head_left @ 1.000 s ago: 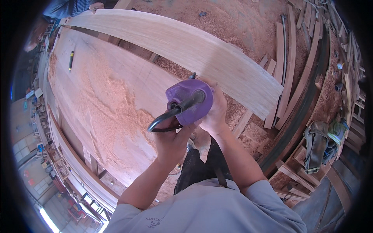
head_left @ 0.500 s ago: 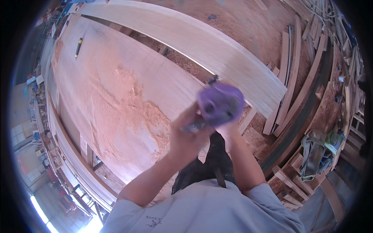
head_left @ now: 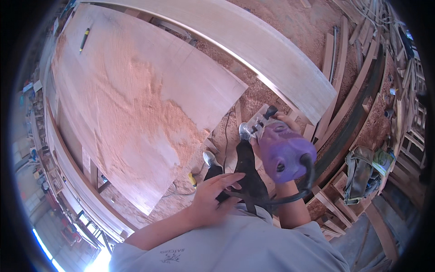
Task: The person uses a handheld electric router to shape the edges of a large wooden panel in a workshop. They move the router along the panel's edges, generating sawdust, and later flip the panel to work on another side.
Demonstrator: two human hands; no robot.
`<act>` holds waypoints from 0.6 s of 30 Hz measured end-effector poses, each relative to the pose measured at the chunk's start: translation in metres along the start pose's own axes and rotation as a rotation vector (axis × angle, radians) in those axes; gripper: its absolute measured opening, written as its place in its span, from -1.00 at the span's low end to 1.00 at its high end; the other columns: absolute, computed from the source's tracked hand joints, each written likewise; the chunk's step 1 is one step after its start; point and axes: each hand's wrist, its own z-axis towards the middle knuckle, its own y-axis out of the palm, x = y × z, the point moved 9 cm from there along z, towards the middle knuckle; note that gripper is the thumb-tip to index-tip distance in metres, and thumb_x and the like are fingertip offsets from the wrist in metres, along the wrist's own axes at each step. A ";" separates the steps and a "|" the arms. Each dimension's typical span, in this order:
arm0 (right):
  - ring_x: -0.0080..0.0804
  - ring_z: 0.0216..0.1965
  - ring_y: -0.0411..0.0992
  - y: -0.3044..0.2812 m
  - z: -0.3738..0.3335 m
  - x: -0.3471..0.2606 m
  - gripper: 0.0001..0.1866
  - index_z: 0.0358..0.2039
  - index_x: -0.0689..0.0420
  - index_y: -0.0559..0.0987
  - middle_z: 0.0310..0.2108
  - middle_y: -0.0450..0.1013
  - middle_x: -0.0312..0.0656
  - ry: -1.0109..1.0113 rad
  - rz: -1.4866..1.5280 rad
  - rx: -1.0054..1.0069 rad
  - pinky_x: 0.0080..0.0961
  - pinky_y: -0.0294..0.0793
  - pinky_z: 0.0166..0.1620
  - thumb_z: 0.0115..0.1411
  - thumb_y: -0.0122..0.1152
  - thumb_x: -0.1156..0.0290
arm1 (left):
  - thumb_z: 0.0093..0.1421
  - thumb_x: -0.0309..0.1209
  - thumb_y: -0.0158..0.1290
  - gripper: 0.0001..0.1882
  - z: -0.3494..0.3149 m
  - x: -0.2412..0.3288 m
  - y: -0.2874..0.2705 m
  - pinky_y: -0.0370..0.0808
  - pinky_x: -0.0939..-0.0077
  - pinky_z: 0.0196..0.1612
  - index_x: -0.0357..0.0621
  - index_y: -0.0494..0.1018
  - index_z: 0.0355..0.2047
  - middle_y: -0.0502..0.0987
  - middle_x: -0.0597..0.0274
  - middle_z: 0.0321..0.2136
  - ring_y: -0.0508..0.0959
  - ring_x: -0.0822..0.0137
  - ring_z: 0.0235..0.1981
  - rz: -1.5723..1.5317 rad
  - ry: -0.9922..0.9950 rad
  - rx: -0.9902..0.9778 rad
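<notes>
My right hand is wrapped round a purple trim router, with its pale base plate tilted up and away from me; part of that hand is behind the tool. A black power cord loops from the router's rear across my front to my left hand. Its fingers curl around the cord near my legs, partly hiding it. To the left lies a broad wooden panel, strewn with reddish sawdust. A yellow-and-black pen-like tool rests near the panel's far left corner.
A long pale board runs beyond the panel, across a gap. Timber strips lie at the right, near a dark bag. Below the panel's near edge, a yellow-handled tool and thin cords lie on the dusty floor.
The router has moved right and toward me, away from the panel's edge. My left hand has left the router and come down to the cord. The view has shifted slightly.
</notes>
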 end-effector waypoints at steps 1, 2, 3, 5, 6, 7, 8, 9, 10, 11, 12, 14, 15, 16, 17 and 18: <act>-0.30 0.09 0.48 0.003 -0.001 0.005 -0.14 0.22 0.14 0.35 0.07 0.45 -0.08 0.033 0.006 0.000 -0.37 0.52 0.16 -0.09 0.62 0.50 | 0.08 -0.54 0.37 -0.46 -0.008 -0.008 -0.003 0.62 0.40 -0.21 -0.20 0.51 0.10 0.68 0.06 -0.14 0.69 0.21 -0.26 0.005 0.045 0.012; -0.31 0.09 0.48 0.005 -0.001 0.010 -0.16 0.22 0.14 0.36 0.07 0.45 -0.09 0.066 0.011 -0.001 -0.37 0.52 0.17 -0.08 0.61 0.49 | 0.08 -0.54 0.37 -0.50 -0.018 -0.018 -0.004 0.62 0.36 -0.19 -0.19 0.53 0.05 0.68 0.07 -0.17 0.69 0.17 -0.25 0.013 0.043 -0.005; -0.31 0.09 0.48 0.008 -0.004 0.015 -0.17 0.22 0.14 0.37 0.06 0.45 -0.09 0.102 0.020 0.002 -0.37 0.51 0.17 -0.07 0.60 0.48 | 0.08 -0.53 0.37 -0.55 -0.030 -0.027 -0.005 0.62 0.33 -0.17 -0.18 0.54 0.00 0.68 0.08 -0.20 0.69 0.14 -0.25 0.021 0.041 -0.020; -0.29 0.10 0.47 0.016 -0.002 0.015 -0.22 0.22 0.13 0.39 0.07 0.44 -0.09 0.114 -0.009 -0.017 -0.38 0.50 0.20 -0.02 0.58 0.47 | 0.07 -0.52 0.38 -0.62 -0.054 -0.051 -0.005 0.62 0.26 -0.13 -0.18 0.57 -0.08 0.69 0.09 -0.24 0.70 0.09 -0.23 0.015 0.002 -0.046; -0.28 0.10 0.46 0.022 0.000 0.009 -0.22 0.21 0.12 0.40 0.06 0.45 -0.09 0.089 -0.075 -0.024 -0.36 0.49 0.21 -0.02 0.59 0.44 | 0.07 -0.51 0.38 -0.65 -0.070 -0.067 -0.005 0.62 0.24 -0.11 -0.18 0.58 -0.12 0.69 0.09 -0.25 0.70 0.08 -0.22 0.003 -0.037 -0.055; -0.28 0.10 0.46 0.029 0.002 0.005 -0.23 0.20 0.11 0.42 0.06 0.46 -0.10 0.062 -0.140 -0.032 -0.35 0.47 0.22 -0.02 0.60 0.41 | 0.07 -0.49 0.38 -0.69 -0.087 -0.083 -0.005 0.62 0.21 -0.09 -0.18 0.60 -0.16 0.70 0.10 -0.26 0.70 0.07 -0.21 -0.009 -0.076 -0.061; -0.25 0.14 0.43 0.035 0.002 0.007 -0.25 0.18 0.11 0.45 0.08 0.46 -0.12 0.004 -0.272 -0.040 -0.30 0.41 0.25 -0.03 0.61 0.35 | 0.07 -0.49 0.39 -0.70 -0.102 -0.095 -0.008 0.62 0.21 -0.08 -0.18 0.61 -0.18 0.70 0.10 -0.26 0.70 0.07 -0.21 0.030 -0.092 -0.053; -0.24 0.16 0.41 0.042 0.002 0.005 -0.25 0.18 0.11 0.46 0.11 0.45 -0.14 -0.077 -0.348 -0.039 -0.27 0.39 0.27 -0.02 0.61 0.30 | 0.06 -0.48 0.40 -0.72 -0.118 -0.106 -0.012 0.62 0.20 -0.08 -0.18 0.62 -0.21 0.70 0.11 -0.27 0.70 0.07 -0.21 0.068 -0.107 -0.044; -0.23 0.18 0.40 0.052 0.002 0.006 -0.26 0.18 0.11 0.48 0.14 0.45 -0.15 -0.160 -0.422 -0.038 -0.24 0.36 0.29 -0.01 0.61 0.24 | 0.06 -0.47 0.40 -0.74 -0.136 -0.119 -0.016 0.62 0.20 -0.07 -0.18 0.63 -0.23 0.70 0.11 -0.27 0.70 0.07 -0.21 0.107 -0.127 -0.028; -0.22 0.21 0.38 0.060 0.000 0.004 -0.26 0.18 0.10 0.50 0.17 0.44 -0.17 -0.238 -0.496 -0.028 -0.22 0.33 0.31 0.01 0.62 0.19 | 0.08 -0.44 0.39 -0.74 -0.156 -0.134 -0.019 0.62 0.19 -0.06 -0.16 0.63 -0.22 0.70 0.11 -0.27 0.70 0.09 -0.21 0.106 -0.152 -0.027; -0.21 0.21 0.38 0.068 -0.004 0.007 -0.25 0.19 0.10 0.49 0.19 0.44 -0.17 -0.300 -0.606 -0.041 -0.22 0.34 0.30 0.02 0.61 0.18 | 0.09 -0.40 0.39 -0.74 -0.176 -0.148 -0.021 0.62 0.18 -0.04 -0.14 0.64 -0.21 0.70 0.11 -0.26 0.70 0.10 -0.21 0.104 -0.177 -0.026; -0.23 0.12 0.45 0.086 -0.014 -0.002 -0.35 0.13 0.16 0.51 0.11 0.48 -0.14 -0.303 -0.554 -0.050 -0.25 0.43 0.21 0.09 0.58 0.21 | 0.11 -0.37 0.38 -0.73 -0.210 -0.169 -0.028 0.61 0.18 -0.02 -0.11 0.65 -0.17 0.70 0.13 -0.25 0.70 0.10 -0.21 0.077 -0.265 -0.011; -0.23 0.07 0.48 0.094 -0.020 -0.006 -0.40 0.10 0.19 0.53 0.07 0.50 -0.13 -0.304 -0.529 -0.054 -0.27 0.48 0.16 0.13 0.56 0.23 | 0.10 -0.38 0.39 -0.72 -0.227 -0.179 -0.029 0.62 0.23 -0.06 -0.13 0.66 -0.18 0.70 0.13 -0.27 0.70 0.13 -0.22 0.065 -0.332 -0.007; -0.23 0.06 0.49 0.100 -0.020 -0.008 -0.42 0.09 0.19 0.54 0.05 0.51 -0.12 -0.216 -0.457 -0.071 -0.27 0.48 0.16 0.13 0.56 0.23 | 0.09 -0.40 0.41 -0.72 -0.242 -0.185 -0.030 0.64 0.28 -0.09 -0.14 0.66 -0.18 0.70 0.13 -0.29 0.71 0.16 -0.23 0.051 -0.395 -0.004; -0.22 0.05 0.50 0.106 -0.022 -0.008 -0.41 0.09 0.20 0.55 0.04 0.52 -0.12 -0.187 -0.405 -0.052 -0.25 0.49 0.15 0.11 0.57 0.23 | 0.07 -0.41 0.42 -0.71 -0.256 -0.194 -0.031 0.65 0.33 -0.13 -0.15 0.67 -0.18 0.70 0.14 -0.31 0.71 0.18 -0.24 0.036 -0.458 -0.002; -0.21 0.03 0.51 0.111 -0.024 -0.007 -0.39 0.08 0.21 0.55 0.02 0.53 -0.12 -0.158 -0.351 -0.036 -0.23 0.51 0.13 0.10 0.59 0.22 | 0.09 -0.39 0.41 -0.71 -0.268 -0.198 -0.032 0.64 0.30 -0.11 -0.14 0.66 -0.17 0.70 0.13 -0.29 0.71 0.15 -0.23 0.014 -0.445 0.013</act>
